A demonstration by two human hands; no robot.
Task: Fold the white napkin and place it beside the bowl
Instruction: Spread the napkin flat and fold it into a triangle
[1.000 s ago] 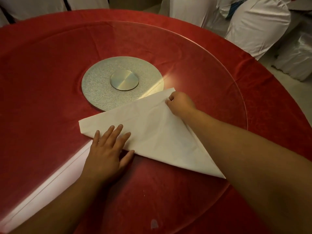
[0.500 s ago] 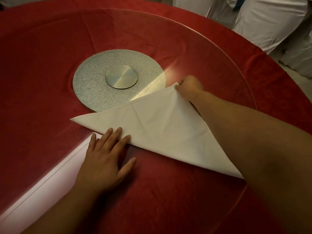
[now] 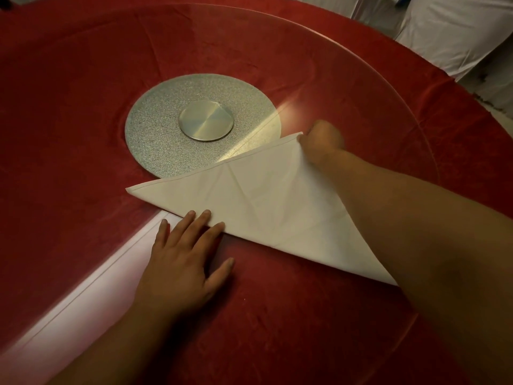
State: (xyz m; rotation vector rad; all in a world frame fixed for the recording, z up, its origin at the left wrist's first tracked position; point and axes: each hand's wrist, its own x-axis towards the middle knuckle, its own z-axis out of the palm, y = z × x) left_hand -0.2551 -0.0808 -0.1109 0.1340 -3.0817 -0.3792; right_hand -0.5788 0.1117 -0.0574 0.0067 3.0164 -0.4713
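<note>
Red cloth (image 3: 69, 112) covers a round table under a clear glass turntable (image 3: 361, 68), and white-draped chairs (image 3: 449, 31) stand at the far right. On the glass, the right hand (image 3: 323, 144) is closed in a pinch on the far corner of the white napkin (image 3: 272, 209), the forearm lying across the napkin's right side. The left hand (image 3: 183, 259) lies flat with fingers spread wide, its fingertips (image 3: 206, 215) pressing on the near folded edge. The napkin is folded to a triangle and lies flat on the glass, its left point toward the red cloth, its near-right point by the right forearm. Just beyond its far edge sits the silver hub (image 3: 205, 125) on a speckled disc (image 3: 155, 140), the napkin overlapping the disc's near rim.
</note>
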